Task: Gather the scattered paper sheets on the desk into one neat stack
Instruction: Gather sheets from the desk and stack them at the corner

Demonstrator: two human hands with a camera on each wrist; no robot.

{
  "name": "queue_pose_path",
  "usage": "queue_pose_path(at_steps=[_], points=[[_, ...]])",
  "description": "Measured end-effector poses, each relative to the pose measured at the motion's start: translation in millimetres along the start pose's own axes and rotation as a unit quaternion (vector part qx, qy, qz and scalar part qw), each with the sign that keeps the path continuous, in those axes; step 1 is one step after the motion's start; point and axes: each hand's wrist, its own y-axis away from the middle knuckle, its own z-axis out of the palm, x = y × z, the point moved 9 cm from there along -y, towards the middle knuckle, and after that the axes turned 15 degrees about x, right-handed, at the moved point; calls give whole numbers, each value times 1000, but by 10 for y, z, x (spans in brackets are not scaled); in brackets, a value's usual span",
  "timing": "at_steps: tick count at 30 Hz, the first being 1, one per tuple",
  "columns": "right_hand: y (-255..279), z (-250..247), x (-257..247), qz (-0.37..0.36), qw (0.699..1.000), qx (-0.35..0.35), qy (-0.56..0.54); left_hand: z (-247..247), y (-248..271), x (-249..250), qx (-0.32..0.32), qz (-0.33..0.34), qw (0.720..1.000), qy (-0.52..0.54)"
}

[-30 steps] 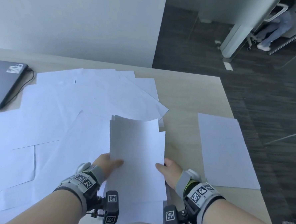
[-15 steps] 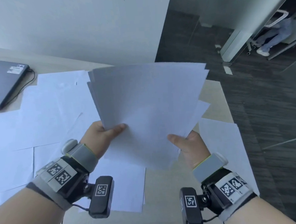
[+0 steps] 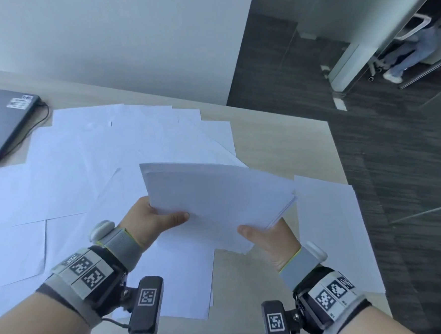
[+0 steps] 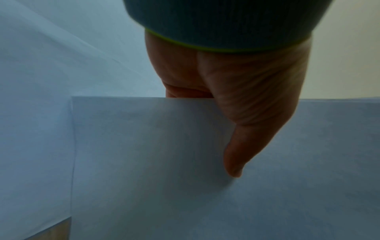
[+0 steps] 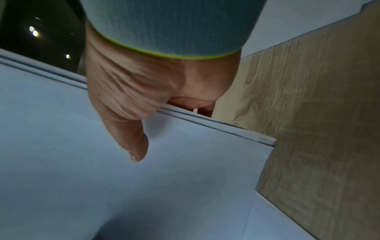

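Both hands (image 3: 150, 220) (image 3: 272, 237) pinched the gathered stack (image 3: 216, 200) above the surface (image 3: 277, 137); squaring done, loose sheets (image 3: 85, 162) seemingly came next.

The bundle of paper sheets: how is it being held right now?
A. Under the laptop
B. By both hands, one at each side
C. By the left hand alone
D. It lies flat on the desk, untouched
B. The bundle of sheets is lifted above the desk, with the left hand and right hand each gripping an edge, thumbs on top.
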Motion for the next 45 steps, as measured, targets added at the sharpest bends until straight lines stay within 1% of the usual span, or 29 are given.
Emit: queue_pose_path(at_steps=[4,6,9,10,12,14,16,17,19,21,22,25,27,30,31,33,35,38,41,45], points=[[-2,-62,20,24,998,18,-47,81,26,49,-14,9,999,38],[7,-65,90,28,999,2,-32,139,41,11,-26,0,999,31],[15,-76,327,45,997,-22,53,220,96,-181,-56,-32,997,-45],[5,-100,419,50,996,-26,65,230,121,-246,-58,-40,995,-69],[0,-205,551,75,995,-11,69,269,141,-335,-38,-46,994,-92],[-3,-354,643,88,994,7,69,371,177,-302,-17,-34,996,-84],[-5,-494,593,96,993,26,59,469,184,-225,0,-17,997,-80],[-25,-619,534,100,993,32,50,599,168,-188,5,-11,997,-78],[-59,-770,367,85,995,36,48,783,154,-70,1,1,998,-59],[-171,-1102,369,61,995,70,32,1112,113,-6,-11,8,998,-57],[-215,-1174,388,53,996,70,25,1176,93,10,-7,8,998,-57],[-328,-1418,500,35,997,46,56,1478,59,-56,-5,-17,997,-72],[-400,-1533,660,35,995,14,88,1623,67,-179,-2,-39,994,-103],[-432,-1558,902,78,987,-24,137,1661,107,-370,9,-51,985,-165],[-430,-1563,937,86,986,-29,139,1656,123,-405,17,-58,983,-174],[-482,-1660,970,68,990,-28,125,1725,130,-481,35,-79,983,-160],[-536,-1795,943,56,995,-9,87,1868,116,-543,46,-108,983,-141],[-627,-2074,1057,88,994,34,45,2186,47,-684,47,-131,977,-161],[-713,-2438,1294,117,988,76,63,2581,-38,-860,43,-142,970,-191],[-754,-2932,1523,144,978,118,93,3088,-60,-1098,17,-168,965,-202]])
